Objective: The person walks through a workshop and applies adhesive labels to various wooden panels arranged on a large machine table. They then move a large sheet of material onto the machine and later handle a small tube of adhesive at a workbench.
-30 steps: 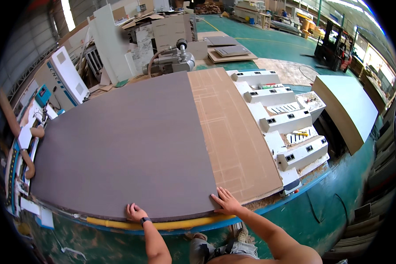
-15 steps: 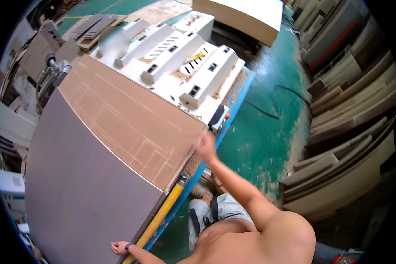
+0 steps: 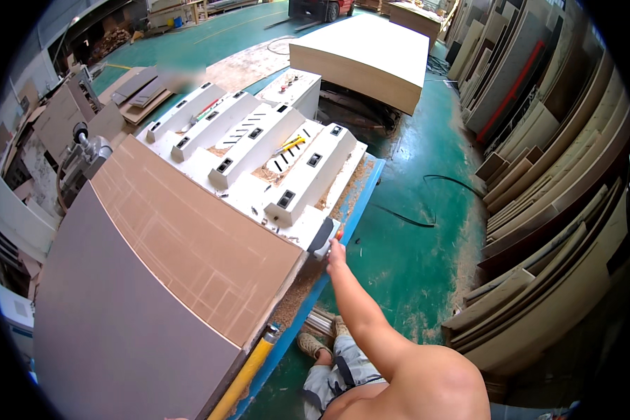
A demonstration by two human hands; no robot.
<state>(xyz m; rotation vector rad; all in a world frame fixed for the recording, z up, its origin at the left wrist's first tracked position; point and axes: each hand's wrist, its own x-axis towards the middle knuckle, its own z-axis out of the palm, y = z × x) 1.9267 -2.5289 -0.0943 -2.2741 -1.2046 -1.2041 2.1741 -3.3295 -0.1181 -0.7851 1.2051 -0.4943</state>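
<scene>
My right arm reaches out over the table's right edge. At its end my right hand [image 3: 337,257] is closed around the outer end of a small grey and black control box [image 3: 321,239], beside its orange-red button [image 3: 339,235]. The box sits at the corner of a white machine bed [image 3: 259,192]. Of my left hand [image 3: 176,418] only a sliver shows at the lower edge, by the grey panel [image 3: 133,308]; its fingers cannot be read. That panel lies over a brown board [image 3: 203,224] with pale rectangular lines.
White raised beams [image 3: 255,147] with dark slots cross the machine bed, a yellow tool [image 3: 289,145] between two of them. A yellow bar [image 3: 248,371] runs along the near right edge. Board stacks [image 3: 539,238] line the right side; a black cable [image 3: 406,218] lies on the green floor.
My right hand has moved from the brown board's corner to the control box. The view has shifted, and my left hand has almost left the picture at the bottom.
</scene>
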